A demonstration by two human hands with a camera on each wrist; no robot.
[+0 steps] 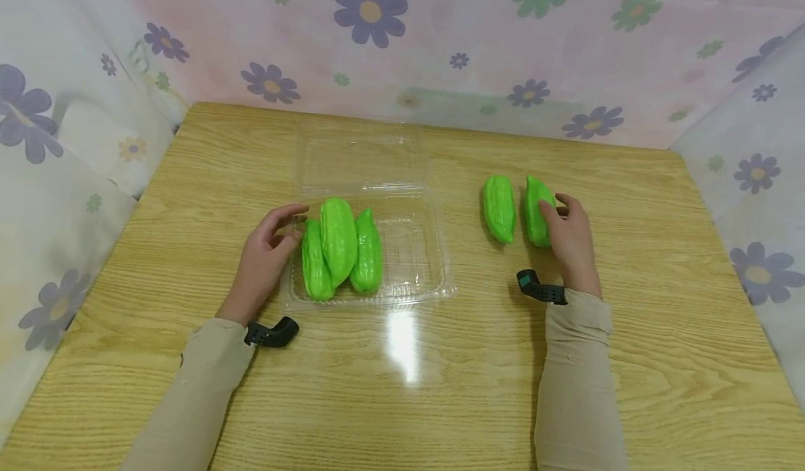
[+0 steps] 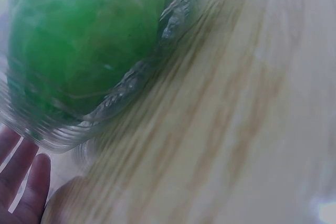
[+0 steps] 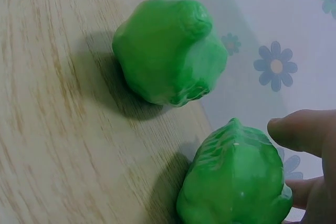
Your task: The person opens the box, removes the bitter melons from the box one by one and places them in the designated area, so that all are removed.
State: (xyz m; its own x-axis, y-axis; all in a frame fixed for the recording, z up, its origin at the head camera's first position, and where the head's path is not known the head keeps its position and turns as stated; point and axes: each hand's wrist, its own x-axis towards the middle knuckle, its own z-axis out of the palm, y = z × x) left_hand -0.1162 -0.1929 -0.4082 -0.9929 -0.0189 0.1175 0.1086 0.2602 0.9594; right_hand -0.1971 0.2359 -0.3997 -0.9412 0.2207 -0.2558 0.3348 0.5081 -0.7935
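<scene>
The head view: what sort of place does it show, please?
Probably a staged indoor workspace: a light-brown wood-grain table, pale flower-printed sheeting on three sides, and two small black wrist-worn devices.

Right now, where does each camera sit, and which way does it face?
Head: on the head, facing forward and down over the table and clear container; left hand, right hand and sleeves show.
Left wrist: worn there, facing a green piece in the container; fingers show lower left.
Right wrist: worn there, facing two loose green pieces; part of that hand shows right.
Head and right wrist share those pieces.
</scene>
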